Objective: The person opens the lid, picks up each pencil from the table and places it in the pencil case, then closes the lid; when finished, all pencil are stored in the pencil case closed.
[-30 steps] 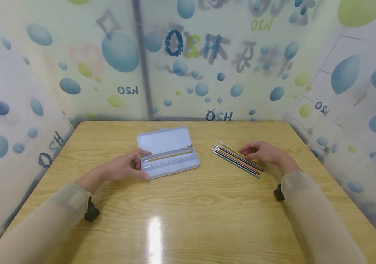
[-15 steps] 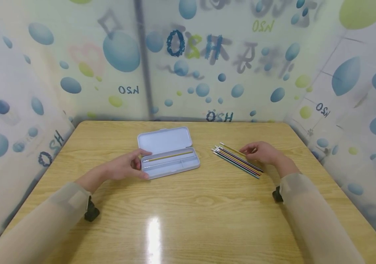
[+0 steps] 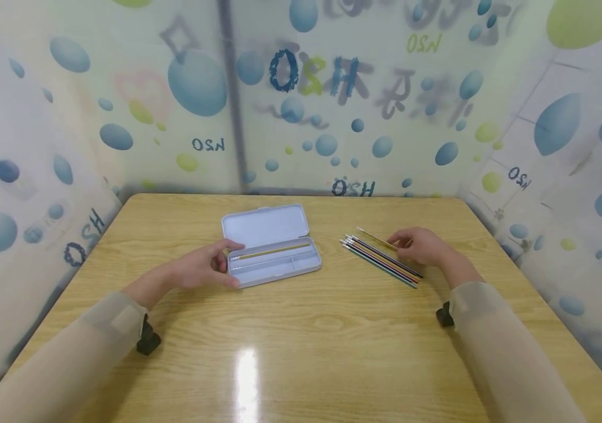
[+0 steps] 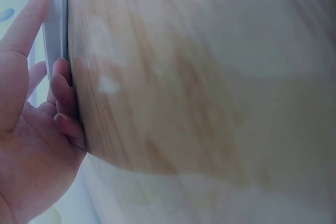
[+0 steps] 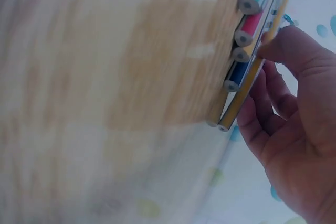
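Pencils [image 3: 382,260] lie at four o'clock in the head view; beside them the right hand [image 3: 422,245] pinches a gold pencil [image 3: 377,238]. The left hand [image 3: 197,268] grips the open box [image 3: 263,269] at its nine o'clock end. Left wrist view: box at ten o'clock. Right wrist view: gold pencil near two o'clock.

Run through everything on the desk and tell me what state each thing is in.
Pencil case: open, lid folded back.
Pencil in the case: lying lengthwise along the back.
Loose pencils: side by side on the table, near ends unsharpened.
Yellow pencil: pinched by the right hand.
Left hand: holding the case's left end.
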`<state>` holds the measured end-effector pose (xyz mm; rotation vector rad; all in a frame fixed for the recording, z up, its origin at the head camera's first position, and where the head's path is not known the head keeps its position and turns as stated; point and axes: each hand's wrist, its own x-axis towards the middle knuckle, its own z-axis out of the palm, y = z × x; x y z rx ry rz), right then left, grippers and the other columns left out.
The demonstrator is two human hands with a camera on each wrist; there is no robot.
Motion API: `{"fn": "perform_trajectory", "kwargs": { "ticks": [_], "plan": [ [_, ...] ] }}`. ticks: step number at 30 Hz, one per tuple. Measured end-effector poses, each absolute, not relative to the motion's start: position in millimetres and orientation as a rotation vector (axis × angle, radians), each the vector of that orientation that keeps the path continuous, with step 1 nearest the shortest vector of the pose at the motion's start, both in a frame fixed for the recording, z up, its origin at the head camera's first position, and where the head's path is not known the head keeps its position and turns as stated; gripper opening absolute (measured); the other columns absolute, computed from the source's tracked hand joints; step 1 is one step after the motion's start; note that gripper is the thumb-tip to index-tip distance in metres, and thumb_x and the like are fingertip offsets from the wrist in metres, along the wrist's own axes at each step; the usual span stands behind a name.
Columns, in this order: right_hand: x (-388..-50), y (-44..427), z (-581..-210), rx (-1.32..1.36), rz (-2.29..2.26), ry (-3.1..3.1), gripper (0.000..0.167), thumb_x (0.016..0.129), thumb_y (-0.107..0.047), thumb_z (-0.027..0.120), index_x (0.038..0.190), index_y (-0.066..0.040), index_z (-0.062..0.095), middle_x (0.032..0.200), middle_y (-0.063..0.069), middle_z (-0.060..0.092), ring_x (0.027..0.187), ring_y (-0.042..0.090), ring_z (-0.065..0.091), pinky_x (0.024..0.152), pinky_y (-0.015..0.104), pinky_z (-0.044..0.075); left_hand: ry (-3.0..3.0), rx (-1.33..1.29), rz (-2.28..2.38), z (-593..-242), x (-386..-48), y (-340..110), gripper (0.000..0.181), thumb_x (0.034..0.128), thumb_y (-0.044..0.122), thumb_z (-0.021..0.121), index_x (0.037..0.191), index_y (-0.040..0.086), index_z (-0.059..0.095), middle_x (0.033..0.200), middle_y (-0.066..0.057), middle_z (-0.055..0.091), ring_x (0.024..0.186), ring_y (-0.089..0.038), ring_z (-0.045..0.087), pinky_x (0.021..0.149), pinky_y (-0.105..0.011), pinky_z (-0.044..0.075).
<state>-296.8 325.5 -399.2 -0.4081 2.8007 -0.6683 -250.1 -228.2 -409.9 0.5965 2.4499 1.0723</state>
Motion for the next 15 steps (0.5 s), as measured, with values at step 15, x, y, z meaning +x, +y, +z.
{"fn": "perform_trajectory", "kwargs": {
  "ticks": [15],
  "plan": [
    [-291.9, 317.4, -388.9, -0.486, -0.845, 2.925, 0.032, 0.114, -0.017, 0.058, 0.140, -0.005, 0.072, 0.130, 0.020, 0.070, 0.096, 0.028, 0.064, 0.083, 0.042, 0.052, 2.462, 0.599, 1.059, -410.1, -248.9, -228.1, 0.090, 0.0937, 0.034, 0.090, 0.166, 0.012, 0.042, 0.107, -0.010, 0.058, 0.096, -0.022, 0.054, 0.083, -0.027, 0.047]
  ]
}}
